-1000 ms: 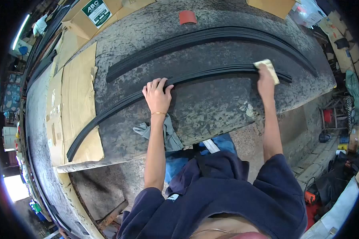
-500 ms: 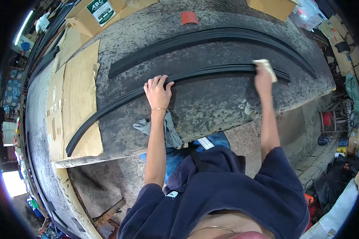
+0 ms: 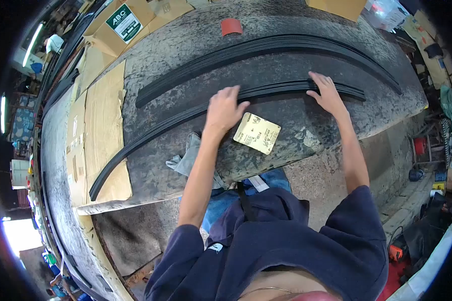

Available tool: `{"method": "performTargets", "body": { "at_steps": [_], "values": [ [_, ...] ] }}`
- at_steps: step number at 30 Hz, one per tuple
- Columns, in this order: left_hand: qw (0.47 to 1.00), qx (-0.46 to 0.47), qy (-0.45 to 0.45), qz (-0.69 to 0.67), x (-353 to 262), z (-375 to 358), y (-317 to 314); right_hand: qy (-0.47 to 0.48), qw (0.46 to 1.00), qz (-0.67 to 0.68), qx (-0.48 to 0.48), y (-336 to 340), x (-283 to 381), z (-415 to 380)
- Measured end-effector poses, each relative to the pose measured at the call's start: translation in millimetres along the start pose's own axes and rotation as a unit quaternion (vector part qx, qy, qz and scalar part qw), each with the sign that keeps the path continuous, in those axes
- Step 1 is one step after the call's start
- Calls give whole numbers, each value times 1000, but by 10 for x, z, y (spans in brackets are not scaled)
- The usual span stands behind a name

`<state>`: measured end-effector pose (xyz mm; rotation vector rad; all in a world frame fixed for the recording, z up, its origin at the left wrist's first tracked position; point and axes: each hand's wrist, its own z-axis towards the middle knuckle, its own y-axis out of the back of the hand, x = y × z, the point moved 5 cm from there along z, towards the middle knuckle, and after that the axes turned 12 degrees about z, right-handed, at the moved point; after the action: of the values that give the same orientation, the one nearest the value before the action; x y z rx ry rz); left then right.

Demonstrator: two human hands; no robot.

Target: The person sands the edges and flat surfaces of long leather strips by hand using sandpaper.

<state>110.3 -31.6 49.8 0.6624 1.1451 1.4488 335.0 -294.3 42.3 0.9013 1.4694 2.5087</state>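
A long bundle of thin black strips [image 3: 160, 126] curves across the dark worktable [image 3: 286, 118]. My left hand [image 3: 225, 111] rests on the bundle near its middle, fingers wrapped over the strips. Over the right part of the same bundle is my right hand [image 3: 328, 93], thumb and fingers apart. A yellowish square sheet with dark print [image 3: 256, 133] lies on the table between my hands, in front of the bundle. A grey cloth [image 3: 188, 155] lies partly under my left forearm. Farther back lies a second, thicker bundle of black strips [image 3: 206, 59].
Flattened cardboard [image 3: 103, 120] covers the table's left side, under the bundle's left end. At the back are a red curved piece [image 3: 231, 27], a cardboard box with a green label [image 3: 118, 25] and another box [image 3: 339, 7]. A person [image 3: 53, 43] is at the far upper left.
The yellowish sheet has left my right hand and now lies on the table. My right hand has opened and shifted slightly left. My left hand has slid right along the bundle.
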Motion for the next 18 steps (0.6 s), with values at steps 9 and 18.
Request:
{"method": "performTargets", "body": {
  "at_steps": [9, 18],
  "values": [
    [995, -21, -57, 80, -242, 148, -290, -41, 992, 57, 106, -17, -146, 34],
    [996, -42, -10, 82, 78, -122, 71, 106, 987, 95, 68, -811, 2170, -780]
  ]
}}
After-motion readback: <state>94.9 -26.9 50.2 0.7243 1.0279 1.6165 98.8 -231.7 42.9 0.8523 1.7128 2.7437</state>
